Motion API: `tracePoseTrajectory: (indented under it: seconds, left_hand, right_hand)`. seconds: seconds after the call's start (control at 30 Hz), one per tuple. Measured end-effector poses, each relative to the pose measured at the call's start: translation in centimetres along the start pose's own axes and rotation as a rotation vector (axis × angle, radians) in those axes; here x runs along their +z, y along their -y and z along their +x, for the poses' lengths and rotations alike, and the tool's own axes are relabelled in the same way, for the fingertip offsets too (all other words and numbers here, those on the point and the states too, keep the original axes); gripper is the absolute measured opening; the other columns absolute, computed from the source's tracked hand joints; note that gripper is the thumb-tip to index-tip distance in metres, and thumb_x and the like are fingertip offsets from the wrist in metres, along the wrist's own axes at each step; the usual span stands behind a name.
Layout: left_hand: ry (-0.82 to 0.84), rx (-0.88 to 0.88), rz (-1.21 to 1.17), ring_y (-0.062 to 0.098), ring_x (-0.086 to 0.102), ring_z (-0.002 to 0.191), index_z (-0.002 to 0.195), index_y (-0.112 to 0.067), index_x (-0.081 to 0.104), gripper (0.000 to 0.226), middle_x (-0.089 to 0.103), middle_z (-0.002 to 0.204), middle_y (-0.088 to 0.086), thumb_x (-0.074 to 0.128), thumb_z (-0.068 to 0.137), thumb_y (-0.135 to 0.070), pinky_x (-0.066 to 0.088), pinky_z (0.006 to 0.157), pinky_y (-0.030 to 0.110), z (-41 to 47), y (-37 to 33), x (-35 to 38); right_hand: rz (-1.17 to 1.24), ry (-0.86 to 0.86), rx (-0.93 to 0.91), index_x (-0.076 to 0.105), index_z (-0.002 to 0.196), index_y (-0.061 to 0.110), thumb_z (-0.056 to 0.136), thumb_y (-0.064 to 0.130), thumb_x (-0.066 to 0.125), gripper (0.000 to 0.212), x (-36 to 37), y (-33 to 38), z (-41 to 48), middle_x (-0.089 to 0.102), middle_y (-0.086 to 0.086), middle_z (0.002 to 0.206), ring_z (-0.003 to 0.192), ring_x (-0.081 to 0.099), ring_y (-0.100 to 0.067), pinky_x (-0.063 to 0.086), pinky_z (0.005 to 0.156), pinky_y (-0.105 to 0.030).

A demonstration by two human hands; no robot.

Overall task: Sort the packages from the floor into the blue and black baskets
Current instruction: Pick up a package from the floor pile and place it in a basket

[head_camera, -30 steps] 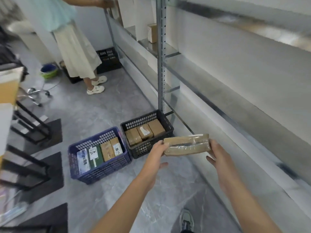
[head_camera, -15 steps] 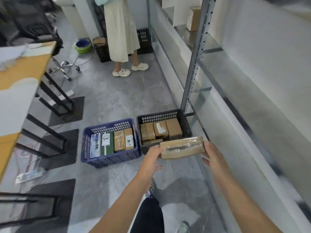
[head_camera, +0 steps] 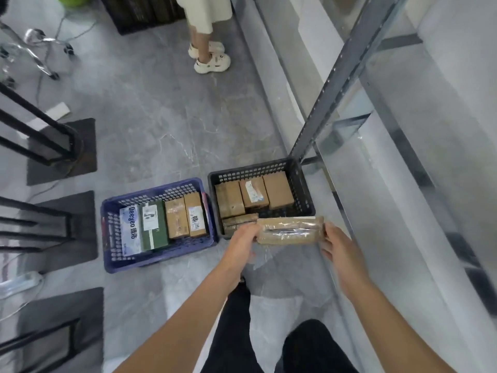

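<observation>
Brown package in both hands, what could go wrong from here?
The brown package is held only at its ends by the left hand and right hand; its glossy wrap could slip. The black basket already holds several boxes, so it might land tilted on them or catch the rim.

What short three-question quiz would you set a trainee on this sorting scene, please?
1. True or false: the brown package is held by both the left hand and the right hand.
2. The green box lies in: A the blue basket; B the floor; C the shelf.
3. Which basket stands next to the metal shelf post?
Key: 1 true. 2 A. 3 the black basket.
</observation>
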State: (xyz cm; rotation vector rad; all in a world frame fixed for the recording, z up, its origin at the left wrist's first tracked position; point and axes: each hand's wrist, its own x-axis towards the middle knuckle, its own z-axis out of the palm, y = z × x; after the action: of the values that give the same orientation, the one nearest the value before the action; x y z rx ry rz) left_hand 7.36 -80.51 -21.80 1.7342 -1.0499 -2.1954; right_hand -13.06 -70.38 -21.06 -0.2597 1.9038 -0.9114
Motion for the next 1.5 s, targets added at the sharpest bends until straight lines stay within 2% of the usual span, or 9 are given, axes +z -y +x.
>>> tracePoseTrajectory:
  seconds: [0.17, 0.4, 0.57, 0.7, 0.87, 1.0, 1.13, 1.3, 1.5]
  left_hand:
    - [-0.001, -0.112, 0.048, 0.015, 0.062, 0.12, 0.12, -0.033, 0.066, 0.059, 0.067, 0.128, -0.003, 0.06, 0.071, -0.067, 0.05, 0.107, 0.047, 6.3, -1.5, -1.0]
    - [-0.032, -0.255, 0.011, 0.016, 0.056, 0.125, 0.121, -0.031, 0.062, 0.031, 0.06, 0.134, -0.003, 0.057, 0.097, -0.05, 0.047, 0.112, 0.047, 16.4, -0.5, -0.7]
    - [-0.06, -0.324, 0.033, 0.016, 0.057, 0.123, 0.107, -0.036, 0.061, 0.015, 0.061, 0.133, -0.001, 0.056, 0.1, -0.049, 0.048, 0.11, 0.045, 26.0, 2.5, -0.1]
    - [-0.086, -0.365, 0.026, 0.017, 0.055, 0.126, 0.118, -0.031, 0.062, 0.026, 0.06, 0.131, -0.004, 0.057, 0.099, -0.049, 0.047, 0.109, 0.044, 34.1, 5.2, 1.3]
    - [-0.092, -0.423, 0.051, 0.024, 0.052, 0.133, 0.148, -0.024, 0.051, 0.069, 0.055, 0.146, 0.003, 0.059, 0.089, -0.059, 0.043, 0.113, 0.05, 42.8, 8.9, 3.1]
    - [-0.078, -0.464, 0.085, 0.026, 0.054, 0.125, 0.141, -0.016, 0.055, 0.056, 0.058, 0.138, 0.006, 0.051, 0.097, -0.05, 0.042, 0.111, 0.049, 47.8, 11.9, 3.6]
    - [-0.06, -0.493, 0.178, 0.024, 0.05, 0.121, 0.141, -0.013, 0.055, 0.055, 0.055, 0.137, 0.006, 0.049, 0.102, -0.051, 0.036, 0.097, 0.039, 50.8, 13.6, 3.7]
    - [-0.057, -0.507, 0.215, 0.024, 0.049, 0.124, 0.145, -0.017, 0.053, 0.058, 0.054, 0.14, 0.004, 0.053, 0.1, -0.054, 0.034, 0.096, 0.039, 53.7, 15.7, 3.4]
    - [-0.049, -0.491, 0.292, 0.028, 0.049, 0.128, 0.15, -0.02, 0.05, 0.065, 0.053, 0.147, 0.007, 0.053, 0.099, -0.061, 0.038, 0.1, 0.039, 55.3, 16.8, 4.0]
  right_hand:
    - [-0.069, -0.02, 0.044, 0.07, 0.129, 0.033, 0.104, 0.059, 0.043, 0.045, 1.9, 0.9, 6.6, 0.072, 0.011, 0.128, 0.124, 0.063, -0.013, 0.043, 0.117, -0.044]
    - [-0.206, 0.051, 0.092, 0.069, 0.107, 0.036, 0.108, 0.054, 0.041, 0.033, 4.1, -1.5, 18.8, 0.07, 0.006, 0.124, 0.123, 0.062, -0.018, 0.043, 0.114, -0.046]
    - [-0.362, 0.143, 0.064, 0.06, 0.113, -0.004, 0.106, 0.052, 0.036, 0.061, 6.1, -5.7, 28.8, 0.063, -0.028, 0.121, 0.116, 0.06, -0.043, 0.042, 0.108, -0.059]
    - [-0.456, 0.13, 0.123, 0.056, 0.087, -0.001, 0.112, 0.046, 0.034, 0.058, 7.1, -8.8, 36.6, 0.06, -0.03, 0.097, 0.094, 0.06, -0.042, 0.045, 0.088, -0.05]
    - [-0.475, 0.09, 0.208, 0.067, 0.088, 0.014, 0.085, 0.07, 0.041, 0.063, 7.4, -14.3, 46.3, 0.074, -0.016, 0.108, 0.104, 0.069, -0.036, 0.05, 0.104, -0.059]
    - [-0.516, 0.118, 0.259, 0.066, 0.091, -0.001, 0.097, 0.047, 0.05, 0.051, 8.8, -16.5, 50.6, 0.067, -0.012, 0.094, 0.091, 0.063, -0.029, 0.043, 0.083, -0.038]
    - [-0.629, 0.167, 0.196, 0.055, 0.081, 0.012, 0.104, 0.037, 0.05, 0.034, 10.0, -19.6, 53.8, 0.053, -0.013, 0.084, 0.081, 0.05, -0.024, 0.029, 0.067, -0.039]
    - [-0.666, 0.19, 0.256, 0.057, 0.144, 0.01, 0.104, 0.036, 0.055, 0.048, 11.0, -22.0, 56.6, 0.058, -0.01, 0.146, 0.133, 0.054, -0.03, 0.041, 0.106, -0.037]
    - [-0.841, 0.317, 0.313, 0.068, 0.115, -0.01, 0.098, 0.016, 0.057, 0.033, 11.5, -22.6, 58.7, 0.066, -0.023, 0.111, 0.103, 0.061, -0.038, 0.046, 0.083, -0.045]
